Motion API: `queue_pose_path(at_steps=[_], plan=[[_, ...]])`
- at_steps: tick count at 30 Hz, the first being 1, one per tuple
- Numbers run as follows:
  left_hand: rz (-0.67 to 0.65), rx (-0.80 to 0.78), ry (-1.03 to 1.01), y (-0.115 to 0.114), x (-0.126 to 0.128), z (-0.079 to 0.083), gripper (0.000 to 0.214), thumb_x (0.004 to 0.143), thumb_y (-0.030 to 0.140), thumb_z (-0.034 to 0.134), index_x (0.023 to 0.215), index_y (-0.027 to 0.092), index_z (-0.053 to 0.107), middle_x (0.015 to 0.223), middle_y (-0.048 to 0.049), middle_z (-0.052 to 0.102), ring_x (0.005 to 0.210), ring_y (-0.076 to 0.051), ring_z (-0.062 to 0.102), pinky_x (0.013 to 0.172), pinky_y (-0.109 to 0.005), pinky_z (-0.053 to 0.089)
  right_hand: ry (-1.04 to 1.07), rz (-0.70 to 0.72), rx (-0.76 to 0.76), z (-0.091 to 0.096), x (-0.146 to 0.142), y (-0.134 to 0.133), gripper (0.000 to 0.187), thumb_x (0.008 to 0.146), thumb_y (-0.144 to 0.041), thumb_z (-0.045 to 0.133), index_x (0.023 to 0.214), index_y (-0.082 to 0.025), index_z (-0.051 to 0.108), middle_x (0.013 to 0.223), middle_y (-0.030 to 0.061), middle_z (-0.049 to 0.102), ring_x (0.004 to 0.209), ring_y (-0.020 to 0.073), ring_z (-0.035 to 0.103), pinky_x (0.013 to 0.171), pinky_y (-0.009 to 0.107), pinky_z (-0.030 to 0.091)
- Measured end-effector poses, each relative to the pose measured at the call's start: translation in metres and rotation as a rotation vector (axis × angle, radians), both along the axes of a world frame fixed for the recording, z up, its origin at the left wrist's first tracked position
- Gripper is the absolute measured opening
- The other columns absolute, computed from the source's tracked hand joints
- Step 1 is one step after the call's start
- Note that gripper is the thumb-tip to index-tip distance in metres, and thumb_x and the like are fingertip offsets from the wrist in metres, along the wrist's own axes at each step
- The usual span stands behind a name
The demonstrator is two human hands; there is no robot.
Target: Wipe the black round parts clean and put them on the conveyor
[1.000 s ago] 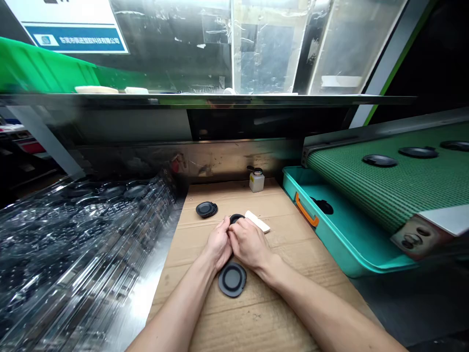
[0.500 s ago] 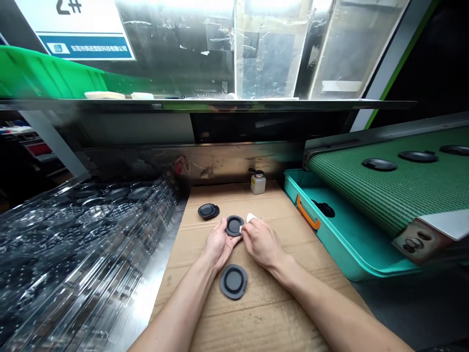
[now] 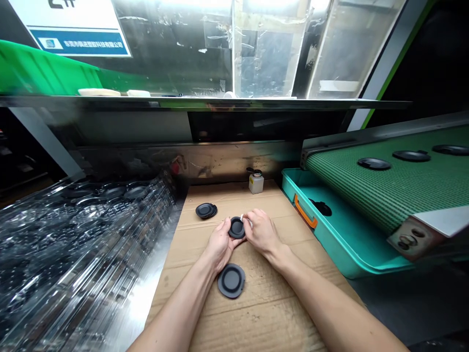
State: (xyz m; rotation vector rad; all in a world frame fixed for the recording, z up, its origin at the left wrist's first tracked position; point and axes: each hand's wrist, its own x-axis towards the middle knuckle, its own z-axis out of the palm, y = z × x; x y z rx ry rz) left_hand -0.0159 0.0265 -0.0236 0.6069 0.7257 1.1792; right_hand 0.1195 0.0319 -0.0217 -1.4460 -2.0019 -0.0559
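Left hand (image 3: 221, 243) cupped, right hand (image 3: 263, 233) curled

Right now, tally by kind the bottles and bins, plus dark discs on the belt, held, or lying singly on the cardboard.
Discs on belt: 3
Held disc: 1
Single disc on cardboard: 1
Bottle: 1
Green bin: 1
Turquoise bin: 1
Total: 8

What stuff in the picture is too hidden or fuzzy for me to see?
Head view, all of these:
White thing: mostly hidden by the right hand.
Black disc in the left hand: underside faces away.
Sign: top cut off by the picture's edge.
Green bin: inside hidden by its wall.
Bottle: label too small to read.
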Motion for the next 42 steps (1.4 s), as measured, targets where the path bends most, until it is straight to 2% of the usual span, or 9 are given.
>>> queue_pose_path(at_steps=[3,8,14,18,21,27,33,37,42], plan=[[-0.029,0.026,0.000,-0.001,0.001,-0.002,0.017,0.091,0.023,0.050,0.100,0.014,0.060,0.095,-0.0095,0.069,0.087,-0.018,0.066,0.081,-0.037,0.055,-0.008,0.025,0.025,0.001,-0.011,0.001,0.019,0.093,-0.023,0.042,0.089,-0.019,0.060,0.089,0.0059,0.059,0.088,0.0180,0.052,0.080,0.027,0.039],[0.027,0.049,-0.067,0.002,-0.002,-0.006,0.012,0.090,0.016,0.050,0.090,0.012,0.062,0.088,-0.0074,0.069,0.083,-0.013,0.066,0.079,-0.026,0.054,-0.071,0.080,0.010,0.001,-0.022,-0.010,0.019,0.093,-0.025,0.042,0.085,-0.020,0.059,0.087,0.0042,0.059,0.084,0.0171,0.050,0.078,0.027,0.038],[-0.013,0.022,-0.011,0.002,0.000,-0.005,0.013,0.090,0.022,0.051,0.094,0.014,0.060,0.090,-0.0082,0.069,0.081,-0.016,0.066,0.076,-0.031,0.056,-0.087,-0.029,-0.005,0.002,-0.019,-0.013,0.021,0.093,-0.024,0.041,0.085,-0.020,0.060,0.087,0.0057,0.058,0.086,0.0183,0.050,0.076,0.028,0.037],[0.025,0.055,-0.040,0.002,-0.001,-0.004,0.011,0.089,0.018,0.051,0.091,0.012,0.061,0.087,-0.0077,0.069,0.077,-0.013,0.065,0.077,-0.028,0.055,-0.098,0.126,-0.049,0.005,-0.019,-0.013,0.020,0.092,-0.022,0.043,0.085,-0.020,0.062,0.086,0.0044,0.058,0.084,0.0162,0.051,0.076,0.027,0.038],[0.009,0.020,-0.026,0.002,-0.003,-0.003,0.010,0.089,0.018,0.051,0.090,0.013,0.060,0.083,-0.0066,0.068,0.070,-0.013,0.064,0.075,-0.030,0.056,-0.181,0.217,-0.090,0.008,-0.010,-0.017,0.020,0.091,-0.023,0.046,0.080,-0.021,0.062,0.084,0.0036,0.058,0.082,0.0161,0.052,0.073,0.027,0.038],[-0.016,0.010,0.027,0.001,0.000,-0.001,0.012,0.090,0.022,0.051,0.093,0.013,0.059,0.086,-0.0084,0.069,0.069,-0.014,0.065,0.071,-0.032,0.056,-0.208,-0.015,-0.067,0.012,-0.010,-0.016,0.021,0.092,-0.021,0.043,0.083,-0.020,0.063,0.088,0.0077,0.059,0.087,0.0196,0.051,0.074,0.029,0.039],[0.006,-0.008,0.004,0.002,-0.003,-0.002,0.010,0.089,0.020,0.051,0.091,0.013,0.058,0.080,-0.0060,0.067,0.067,-0.013,0.063,0.069,-0.030,0.056,-0.228,0.235,-0.123,0.013,-0.008,-0.013,0.020,0.091,-0.025,0.047,0.081,-0.021,0.063,0.085,0.0036,0.060,0.082,0.0160,0.052,0.072,0.026,0.039],[-0.022,0.003,0.030,0.001,-0.001,-0.002,0.010,0.089,0.022,0.053,0.091,0.014,0.057,0.083,-0.0069,0.067,0.071,-0.015,0.064,0.070,-0.033,0.056,-0.206,0.101,-0.069,0.010,-0.004,-0.016,0.022,0.093,-0.024,0.043,0.086,-0.021,0.063,0.088,0.0055,0.059,0.090,0.0182,0.051,0.075,0.028,0.038],[-0.004,0.002,0.003,0.000,0.001,-0.001,0.009,0.087,0.021,0.055,0.093,0.015,0.059,0.085,-0.0058,0.068,0.076,-0.015,0.065,0.072,-0.032,0.056,-0.139,0.077,0.070,0.002,-0.019,-0.007,0.022,0.095,-0.022,0.039,0.093,-0.021,0.061,0.092,0.0061,0.059,0.091,0.0190,0.048,0.082,0.029,0.037]])
